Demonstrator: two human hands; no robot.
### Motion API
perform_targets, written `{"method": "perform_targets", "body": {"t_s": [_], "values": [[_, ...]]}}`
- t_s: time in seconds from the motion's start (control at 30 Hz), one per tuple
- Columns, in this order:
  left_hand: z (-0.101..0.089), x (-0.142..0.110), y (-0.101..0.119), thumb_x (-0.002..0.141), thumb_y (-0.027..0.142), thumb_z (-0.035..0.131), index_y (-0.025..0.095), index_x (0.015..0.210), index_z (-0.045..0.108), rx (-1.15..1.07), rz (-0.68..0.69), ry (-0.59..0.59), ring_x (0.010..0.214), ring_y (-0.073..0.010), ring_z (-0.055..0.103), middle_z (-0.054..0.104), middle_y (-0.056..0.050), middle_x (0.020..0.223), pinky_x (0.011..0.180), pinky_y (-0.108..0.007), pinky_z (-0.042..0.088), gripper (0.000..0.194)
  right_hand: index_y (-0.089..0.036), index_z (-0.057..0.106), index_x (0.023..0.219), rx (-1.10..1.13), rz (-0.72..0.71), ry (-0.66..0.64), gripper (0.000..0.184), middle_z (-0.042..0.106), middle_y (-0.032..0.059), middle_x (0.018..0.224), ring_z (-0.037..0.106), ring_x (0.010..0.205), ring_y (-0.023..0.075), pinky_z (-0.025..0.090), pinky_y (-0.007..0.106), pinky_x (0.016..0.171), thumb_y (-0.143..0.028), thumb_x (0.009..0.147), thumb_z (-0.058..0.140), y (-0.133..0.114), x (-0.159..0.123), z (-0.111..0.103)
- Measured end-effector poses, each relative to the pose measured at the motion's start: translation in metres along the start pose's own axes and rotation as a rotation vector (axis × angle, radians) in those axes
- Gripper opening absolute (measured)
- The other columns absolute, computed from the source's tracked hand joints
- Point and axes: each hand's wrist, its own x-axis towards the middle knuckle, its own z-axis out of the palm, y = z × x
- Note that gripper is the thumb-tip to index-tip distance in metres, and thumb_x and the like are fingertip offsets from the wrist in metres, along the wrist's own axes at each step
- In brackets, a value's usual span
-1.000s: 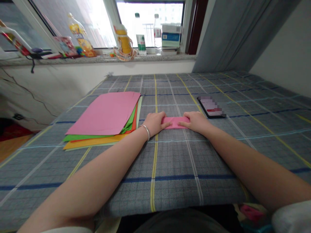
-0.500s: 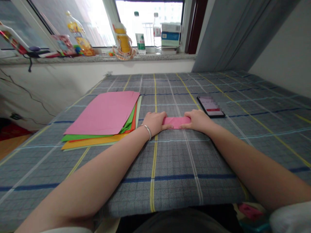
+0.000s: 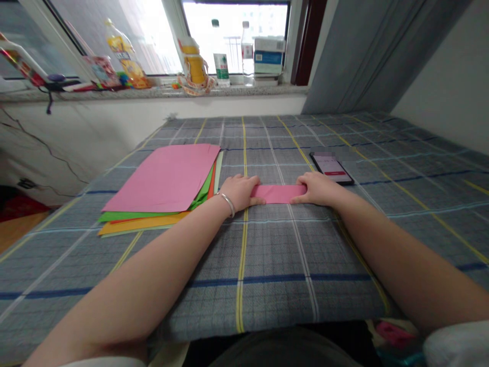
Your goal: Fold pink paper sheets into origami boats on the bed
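The left hand (image 3: pixel 239 193) lies low over the plaid cloth (image 3: pixel 275 250), its back upward, fingers curled together at the far edge of a folded pink paper strip (image 3: pixel 278 194) and thumb along the near edge, pinching the strip's left end. The right hand (image 3: pixel 317 189) mirrors it, thumb near and fingers far, pinching the right end, so the strip lies stretched crosswise between the two hands, its middle bare. Both forearms reach forward from the lower corners and angle inward; a silver bangle (image 3: pixel 229 205) circles the left wrist. Just left of the left hand sits a fanned stack of coloured paper (image 3: pixel 160 183), pink on top, with green, orange and pale green sheets showing beneath; no writing shows on it. Just beyond the right hand lies a phone (image 3: pixel 332 174), its lit screen partly pixelated, with a red bar whose text cannot be read. Well beyond both hands, on the windowsill (image 3: pixel 263 90), a yellow-labelled bottle (image 3: pixel 126 53) carries lettering too blurred to make out, a clear bottle (image 3: pixel 222 69) wears a green-and-white label with illegible characters, another bottle (image 3: pixel 247 56) has a pale label, and a blue-and-white box (image 3: pixel 268 57) bears print too small to read.
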Motion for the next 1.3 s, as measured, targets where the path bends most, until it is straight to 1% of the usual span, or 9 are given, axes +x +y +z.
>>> {"method": "perform_targets", "body": {"t_s": [0.17, 0.4, 0.6, 0.73, 0.83, 0.93, 1.1, 1.2, 1.3], "values": [[-0.003, -0.003, -0.008, 0.077, 0.061, 0.061, 0.020, 0.112, 0.056, -0.032, -0.008, -0.024, 0.102, -0.0316, 0.055, 0.061, -0.012, 0.109, 0.084, -0.040, 0.043, 0.054, -0.021, 0.059, 0.078, 0.026, 0.025, -0.036, 0.050, 0.062, 0.0103, 0.089, 0.057, 0.085, 0.0269, 0.043, 0.036, 0.070, -0.068, 0.064, 0.066, 0.004, -0.002, -0.002], [-0.002, -0.004, -0.022, 0.077, 0.046, 0.066, 0.020, 0.113, 0.056, -0.137, -0.008, -0.070, 0.098, -0.0286, 0.056, 0.058, -0.011, 0.104, 0.086, -0.039, 0.043, 0.046, -0.021, 0.056, 0.084, 0.191, 0.138, -0.029, 0.044, 0.063, 0.0070, 0.092, 0.059, 0.082, 0.0235, 0.043, 0.032, 0.066, -0.051, 0.060, 0.076, 0.008, -0.005, 0.000], [0.011, 0.004, -0.039, 0.071, 0.039, 0.069, 0.020, 0.107, 0.059, -0.353, 0.031, -0.067, 0.090, -0.0238, 0.055, 0.058, -0.007, 0.097, 0.081, -0.035, 0.043, 0.042, -0.020, 0.056, 0.085, 0.294, 0.134, -0.064, 0.039, 0.065, 0.0064, 0.093, 0.060, 0.081, 0.0219, 0.043, 0.031, 0.065, -0.043, 0.062, 0.077, 0.012, -0.006, -0.002], [0.014, 0.008, -0.045, 0.067, 0.032, 0.069, 0.018, 0.098, 0.061, -0.529, 0.036, -0.069, 0.079, -0.0185, 0.054, 0.060, -0.003, 0.086, 0.073, -0.029, 0.043, 0.034, -0.021, 0.056, 0.084, 0.385, 0.145, -0.094, 0.028, 0.066, 0.0046, 0.088, 0.060, 0.077, 0.0191, 0.042, 0.028, 0.062, -0.039, 0.069, 0.071, 0.016, -0.006, -0.002], [0.015, 0.009, -0.045, 0.067, 0.025, 0.066, 0.017, 0.092, 0.062, -0.664, 0.026, -0.068, 0.074, -0.0155, 0.054, 0.059, 0.000, 0.080, 0.069, -0.026, 0.042, 0.027, -0.021, 0.057, 0.080, 0.400, 0.174, -0.072, 0.023, 0.066, 0.0038, 0.083, 0.059, 0.073, 0.0178, 0.040, 0.028, 0.059, -0.041, 0.074, 0.067, 0.014, -0.005, -0.001], [0.016, 0.010, -0.047, 0.065, 0.020, 0.063, 0.018, 0.087, 0.063, -0.761, -0.026, -0.077, 0.070, -0.0137, 0.053, 0.058, 0.002, 0.074, 0.067, -0.025, 0.042, 0.022, -0.021, 0.057, 0.076, 0.373, 0.209, -0.020, 0.023, 0.065, 0.0032, 0.078, 0.059, 0.070, 0.0174, 0.040, 0.028, 0.058, -0.041, 0.074, 0.068, 0.012, -0.004, 0.001], [0.018, 0.012, -0.051, 0.065, 0.015, 0.060, 0.017, 0.074, 0.061, -0.881, -0.161, -0.076, 0.067, -0.0125, 0.058, 0.061, 0.002, 0.070, 0.069, -0.025, 0.047, 0.010, -0.021, 0.060, 0.079, 0.417, 0.207, 0.008, 0.011, 0.066, 0.0026, 0.078, 0.060, 0.071, 0.0163, 0.042, 0.027, 0.060, -0.029, 0.076, 0.067, 0.013, -0.003, 0.002], [0.016, 0.013, -0.050, 0.063, 0.011, 0.059, 0.017, 0.072, 0.060, -0.865, -0.229, -0.055, 0.068, -0.0126, 0.060, 0.063, 0.001, 0.070, 0.071, -0.025, 0.048, 0.011, -0.020, 0.062, 0.078, 0.388, 0.217, 0.008, 0.001, 0.067, 0.0028, 0.079, 0.060, 0.072, 0.0159, 0.043, 0.026, 0.062, -0.022, 0.078, 0.063, 0.013, -0.003, 0.000], [0.012, 0.012, -0.050, 0.062, 0.010, 0.057, 0.018, 0.067, 0.055, -0.759, -0.273, -0.004, 0.067, -0.0135, 0.060, 0.063, 0.002, 0.067, 0.068, -0.025, 0.048, 0.010, -0.020, 0.063, 0.079, 0.343, 0.243, 0.018, 0.004, 0.067, 0.0027, 0.079, 0.059, 0.071, 0.0155, 0.042, 0.026, 0.062, -0.018, 0.079, 0.060, 0.012, -0.003, -0.001]]}}
